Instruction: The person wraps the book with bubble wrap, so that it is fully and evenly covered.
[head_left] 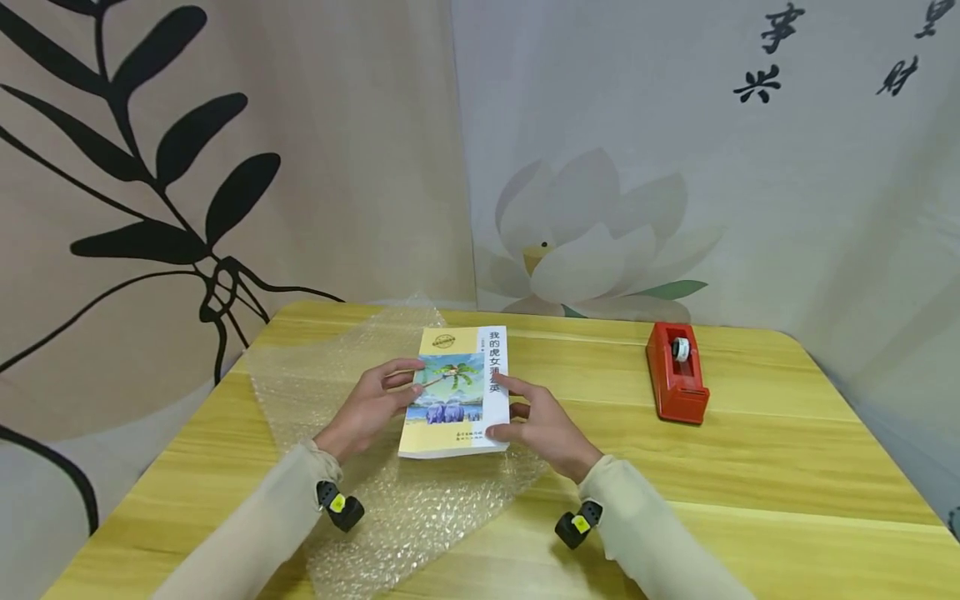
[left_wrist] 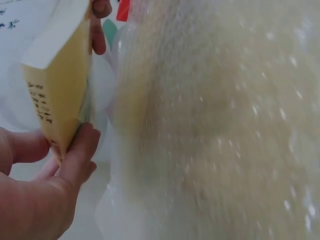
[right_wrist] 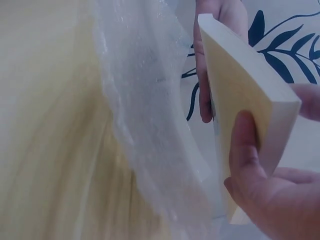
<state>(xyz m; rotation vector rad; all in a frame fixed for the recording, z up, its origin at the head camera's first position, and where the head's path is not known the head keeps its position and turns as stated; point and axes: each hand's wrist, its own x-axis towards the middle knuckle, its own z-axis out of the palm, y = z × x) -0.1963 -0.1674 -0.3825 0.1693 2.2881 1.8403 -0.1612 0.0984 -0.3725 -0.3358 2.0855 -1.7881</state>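
A paperback book [head_left: 450, 387] with a yellow and white cover and a palm tree picture is held up over a sheet of bubble wrap [head_left: 397, 517]. My left hand [head_left: 371, 404] grips the book's left edge between thumb and fingers. On the opposite edge, my right hand [head_left: 547, 421] pinches it the same way, thumb on the front cover. The left wrist view shows the book [left_wrist: 60, 85] tilted, apart from the bubble wrap [left_wrist: 215, 125]. From the right wrist, its pale page edges and the plain yellow back cover [right_wrist: 235, 85] show.
A red tape dispenser [head_left: 677, 375] with a small roll of tape stands on the right side of the wooden table [head_left: 787, 467]. Behind the table's far edge hangs a curtain [head_left: 360, 150] printed with dark leaves and a lotus.
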